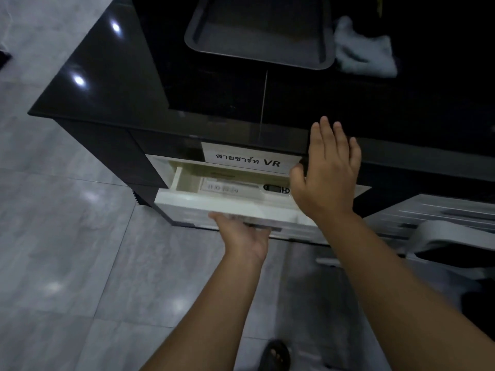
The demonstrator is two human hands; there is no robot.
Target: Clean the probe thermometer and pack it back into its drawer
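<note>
A white drawer [187, 200] stands partly pulled out from under the black counter, below a white label reading "VR" [249, 159]. Inside it lies the probe thermometer [276, 188], a black body with a small display, on a white packet [227, 186]. My left hand [242, 235] grips the underside of the drawer's front edge, fingers hidden beneath it. My right hand [328, 170] hovers flat over the drawer's right end, fingers spread and holding nothing, covering the thermometer's right part.
On the black counter [112, 84] sit a dark tray [262, 30] and a crumpled white cloth [361, 49]. More white drawers [428, 212] and a grey-and-black object stand at the right. Grey floor tiles lie at the left; a sandalled foot [276, 354] shows below.
</note>
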